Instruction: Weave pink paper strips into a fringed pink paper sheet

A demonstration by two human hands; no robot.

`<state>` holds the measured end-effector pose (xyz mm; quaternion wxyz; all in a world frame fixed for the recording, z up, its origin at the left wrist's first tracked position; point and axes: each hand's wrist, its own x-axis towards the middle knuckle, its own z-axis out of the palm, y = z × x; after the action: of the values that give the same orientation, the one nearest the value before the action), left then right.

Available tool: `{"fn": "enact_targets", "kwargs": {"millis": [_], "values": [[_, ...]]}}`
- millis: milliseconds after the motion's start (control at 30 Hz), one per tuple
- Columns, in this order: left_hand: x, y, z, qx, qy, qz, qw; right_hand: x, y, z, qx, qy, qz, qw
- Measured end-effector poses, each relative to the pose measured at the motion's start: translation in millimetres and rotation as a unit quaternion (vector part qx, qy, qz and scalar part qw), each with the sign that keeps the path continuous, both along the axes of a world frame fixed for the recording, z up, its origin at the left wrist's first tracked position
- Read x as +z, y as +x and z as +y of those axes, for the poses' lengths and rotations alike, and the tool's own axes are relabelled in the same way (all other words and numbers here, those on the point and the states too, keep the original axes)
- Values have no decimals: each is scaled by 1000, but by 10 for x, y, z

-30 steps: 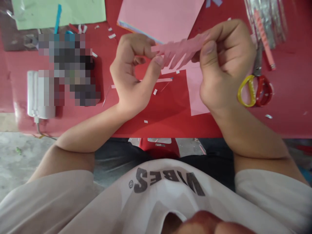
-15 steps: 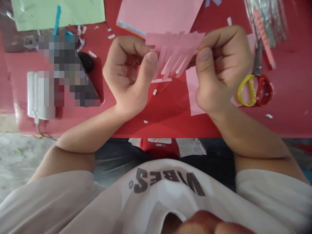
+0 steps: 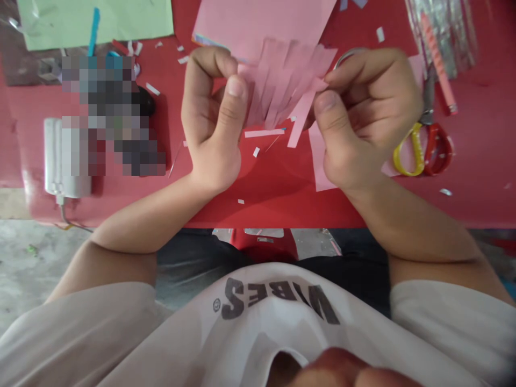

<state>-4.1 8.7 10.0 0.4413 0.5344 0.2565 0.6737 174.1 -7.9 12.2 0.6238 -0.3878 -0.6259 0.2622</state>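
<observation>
here, inverted "vibes" (image 3: 276,293) on shirt (image 3: 193,344), left hand (image 3: 212,118) and right hand (image 3: 363,118) with pink paper fringe (image 3: 278,80) between pinched fingertips

Across the red tabletop (image 3: 282,201) lie a pink-topped paper stack (image 3: 264,24) at twelve o'clock, a white cabled box (image 3: 53,158) at nine, and scissors (image 3: 429,150) (yellow-and-red handled) at three.

Count: one left hand (image 3: 212,123), one right hand (image 3: 363,118), one fringed paper (image 3: 278,80). One pair of scissors (image 3: 429,146), one pink stick (image 3: 438,63), one green sheet (image 3: 108,24).
</observation>
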Motion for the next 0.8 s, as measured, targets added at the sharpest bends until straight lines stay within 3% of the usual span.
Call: {"fn": "enact_targets", "kwargs": {"millis": [133, 400, 633, 800], "values": [[-67, 40, -15, -92, -17, -23, 995, 24, -3, -6, 2, -36, 5, 999], [10, 12, -109, -102, -116, 84, 984, -75, -60, -9, -14, -63, 29, 997], [-13, 47, -159, -78, -126, 96, 984, -35, -80, -80, 29, -86, 33, 995], [-110, 53, -112, -73, -75, 96, 990, 36, -96, -122, 44, -101, 44, 993]]}}
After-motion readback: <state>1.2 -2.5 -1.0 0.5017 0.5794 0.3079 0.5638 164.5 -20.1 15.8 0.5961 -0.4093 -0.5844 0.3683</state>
